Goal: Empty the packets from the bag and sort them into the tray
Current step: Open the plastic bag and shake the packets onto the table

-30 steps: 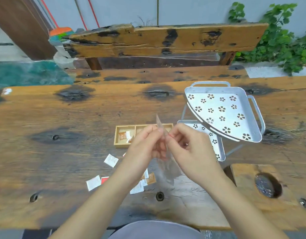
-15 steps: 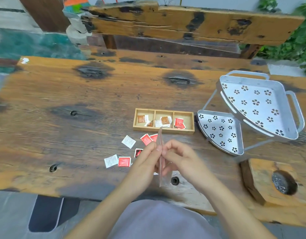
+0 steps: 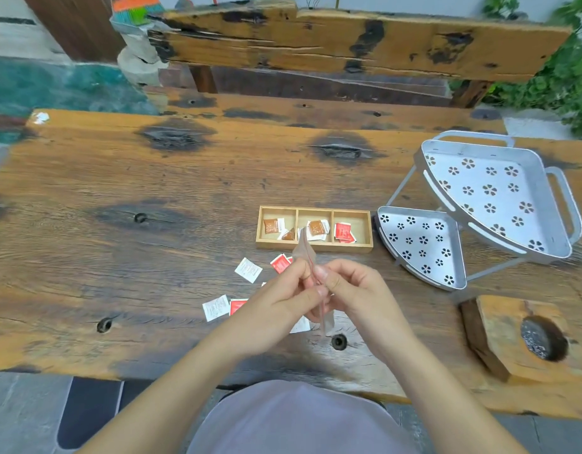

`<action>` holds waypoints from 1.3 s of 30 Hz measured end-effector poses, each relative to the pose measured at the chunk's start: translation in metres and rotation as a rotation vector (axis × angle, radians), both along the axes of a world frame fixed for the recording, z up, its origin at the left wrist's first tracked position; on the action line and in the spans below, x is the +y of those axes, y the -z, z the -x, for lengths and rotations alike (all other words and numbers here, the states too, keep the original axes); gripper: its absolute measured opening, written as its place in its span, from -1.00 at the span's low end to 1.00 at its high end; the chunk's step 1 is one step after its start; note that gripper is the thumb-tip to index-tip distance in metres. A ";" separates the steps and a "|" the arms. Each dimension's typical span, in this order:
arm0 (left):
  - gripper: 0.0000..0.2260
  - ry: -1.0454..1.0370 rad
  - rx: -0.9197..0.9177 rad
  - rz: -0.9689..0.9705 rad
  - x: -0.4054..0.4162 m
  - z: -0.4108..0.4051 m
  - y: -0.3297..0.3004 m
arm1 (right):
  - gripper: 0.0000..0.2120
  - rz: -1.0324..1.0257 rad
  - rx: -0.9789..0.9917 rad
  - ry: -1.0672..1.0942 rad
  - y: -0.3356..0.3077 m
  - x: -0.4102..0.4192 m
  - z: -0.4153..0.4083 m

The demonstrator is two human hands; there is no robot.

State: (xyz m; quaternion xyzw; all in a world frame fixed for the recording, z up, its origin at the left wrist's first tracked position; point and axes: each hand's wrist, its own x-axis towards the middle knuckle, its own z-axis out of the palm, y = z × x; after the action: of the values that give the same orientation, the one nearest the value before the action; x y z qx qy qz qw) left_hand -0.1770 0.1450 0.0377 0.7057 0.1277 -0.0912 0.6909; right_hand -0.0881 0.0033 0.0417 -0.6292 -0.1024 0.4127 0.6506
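Bag [image 3: 305, 257], a clear plastic pouch that looks emptied, stands edge-on between both hands above the near edge of the bench [image 3: 152, 257], held lower and closer to the person than a second ago, when it was raised in front of the tray. The left hand [image 3: 276, 296] and the right hand [image 3: 352, 290] each keep a fingertip grip pressed onto the film, pinching it flat between them. Loose packets lie on the bench at ten o'clock of the hands: a white packet [image 3: 248, 270], another white one [image 3: 215, 308], and red packets [image 3: 280, 263] partly hidden. Farther off, at twelve o'clock, the wooden tray [image 3: 315, 247] already holds brown packets in two compartments and red in the third. Emptying looks finished; sorting the scattered packets remains.
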 end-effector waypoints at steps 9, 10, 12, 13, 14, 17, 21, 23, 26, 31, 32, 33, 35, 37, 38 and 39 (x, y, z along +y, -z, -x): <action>-0.75 -0.061 0.041 0.108 -0.009 -0.013 -0.004 | -0.67 0.044 -0.073 -0.052 -0.003 -0.006 -0.005; -0.72 -0.079 0.044 0.095 -0.009 -0.014 -0.004 | -0.69 0.060 -0.116 -0.067 -0.002 -0.006 -0.005; -0.65 -0.103 0.054 0.048 -0.010 -0.016 -0.002 | -0.75 0.096 -0.217 -0.112 -0.003 -0.007 -0.004; -0.63 -0.114 0.066 0.033 -0.011 -0.016 -0.001 | -0.78 0.117 -0.266 -0.138 -0.003 -0.008 -0.004; -0.63 -0.127 0.078 0.027 -0.011 -0.016 -0.001 | -0.82 0.137 -0.303 -0.156 -0.004 -0.009 -0.004; -0.65 -0.153 0.082 0.001 -0.010 -0.015 0.002 | -0.87 0.166 -0.332 -0.177 -0.005 -0.010 -0.004; -0.66 -0.125 0.012 -0.008 -0.009 -0.014 0.001 | -0.86 0.160 -0.324 -0.182 -0.008 -0.011 -0.007; -0.66 -0.118 -0.026 0.006 -0.011 -0.016 -0.002 | -0.86 0.164 -0.318 -0.181 -0.011 -0.011 -0.009; -0.68 -0.137 -0.065 -0.076 -0.016 -0.017 -0.004 | -0.86 0.175 -0.339 -0.194 -0.013 -0.011 -0.011; -0.70 -0.145 -0.088 -0.266 -0.024 -0.016 0.003 | -0.83 0.236 -0.479 -0.219 -0.011 -0.011 -0.010; -0.71 -0.143 -0.082 -0.276 -0.025 -0.017 0.003 | -0.82 0.267 -0.528 -0.239 -0.010 -0.011 -0.010; -0.71 -0.145 -0.075 -0.282 -0.026 -0.017 0.003 | -0.81 0.300 -0.574 -0.259 -0.009 -0.010 -0.009; -0.71 -0.143 -0.068 -0.282 -0.026 -0.018 0.003 | -0.78 0.343 -0.634 -0.289 -0.007 -0.010 -0.009; -0.70 -0.145 -0.066 -0.260 -0.025 -0.018 0.001 | -0.74 0.330 -0.636 -0.288 -0.007 -0.010 -0.011; -0.69 -0.156 -0.069 -0.243 -0.025 -0.019 0.000 | -0.73 0.321 -0.625 -0.281 -0.008 -0.010 -0.012; -0.66 -0.170 -0.076 -0.231 -0.025 -0.019 -0.002 | -0.74 0.316 -0.616 -0.273 -0.008 -0.010 -0.013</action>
State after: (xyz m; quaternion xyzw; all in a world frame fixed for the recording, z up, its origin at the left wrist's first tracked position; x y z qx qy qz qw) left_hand -0.1579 0.1197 0.0392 0.7700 0.1703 0.0098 0.6148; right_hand -0.0748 -0.0063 0.0495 -0.7971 -0.3113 0.2976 0.4234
